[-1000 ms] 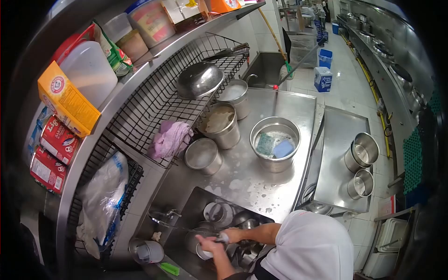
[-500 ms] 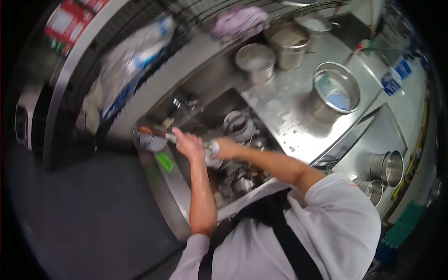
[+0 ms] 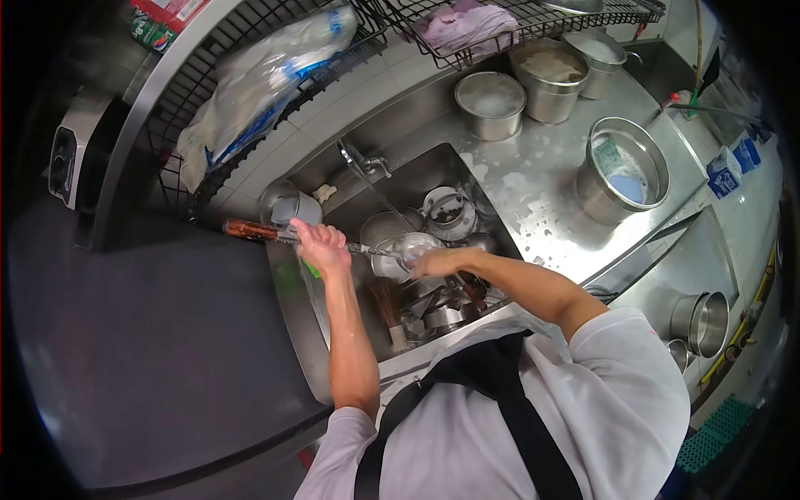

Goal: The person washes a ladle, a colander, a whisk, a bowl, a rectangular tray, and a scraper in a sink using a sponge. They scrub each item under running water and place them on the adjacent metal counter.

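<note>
Seemingly, scrubbing is in hand: the left hand [image 3: 323, 250] has a closed grip on a wooden-handled tool [image 3: 250, 230], held across the sink [image 3: 429, 171]. The right hand [image 3: 437, 262] is by its far end, its grip unclear. Any next stroke calls for a steady tool.

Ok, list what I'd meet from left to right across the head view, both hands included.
White-and-black boxy device, brown wooden tool handle, left hand, right hand, round steel pot holding green and blue sponges, blue-and-white box.
</note>
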Tool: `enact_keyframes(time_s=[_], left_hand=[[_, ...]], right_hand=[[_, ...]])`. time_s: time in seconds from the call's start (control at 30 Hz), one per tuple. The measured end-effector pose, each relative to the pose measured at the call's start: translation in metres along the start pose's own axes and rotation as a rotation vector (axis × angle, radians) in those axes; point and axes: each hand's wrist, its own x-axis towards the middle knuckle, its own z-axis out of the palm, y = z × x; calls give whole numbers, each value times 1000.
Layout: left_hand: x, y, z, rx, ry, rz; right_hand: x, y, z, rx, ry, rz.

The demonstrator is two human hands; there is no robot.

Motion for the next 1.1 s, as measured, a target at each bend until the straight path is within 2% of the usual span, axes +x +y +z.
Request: enact_keyframes(time_s=[0.1,0.13,0.23,0.27,0.37,0.4,0.5,0.57,0.63,0.67,0.77,0.8,0.9,0.93,1.03,1.1], left_hand=[[0,4,-6,-53,-23,35],[2,7,-5,-73,-58,47],[-7,16,-1,-123,-120,-28],[-9,18,1,-139,-135,-74],[-2,8,-10,-272,-301,-34],[2,10,-10,-261,-305,-6],[8,18,-14,-228,-344,19],[-2,18,-13,-222,-410,-38],[-5,14,-8,-266,-475,2],[-4,17,-5,-285,-491,18],[2,21,-2,-241,-457,71],[4,23,-3,-200,-441,85],[-2,21,1,-156,-294,103],[-3,21,5,-154,-234,108],[0,25,10,-89,-181,80],[2,34,8,-182,-333,-117]], right_hand=[[-6,13,-21,299,166,101],[-3,13,-20,309,146,47],[-12,0,-43,-423,-66,29],[-11,2,-48,-594,103,-21],[17,4,-54,-439,413,10],[27,12,-50,-267,371,-74],[27,44,-42,-76,47,-350],[21,24,-55,-418,138,-189],[17,-1,-76,-760,238,-10],[24,-2,-73,-623,296,64],[39,12,-57,150,-120,27],[35,9,-70,276,-313,34],[21,-14,-62,-21,-187,95],[22,-14,-56,-271,-89,-25],[24,-19,-57,-323,-78,-8],[16,-26,-70,-209,-142,-14]])
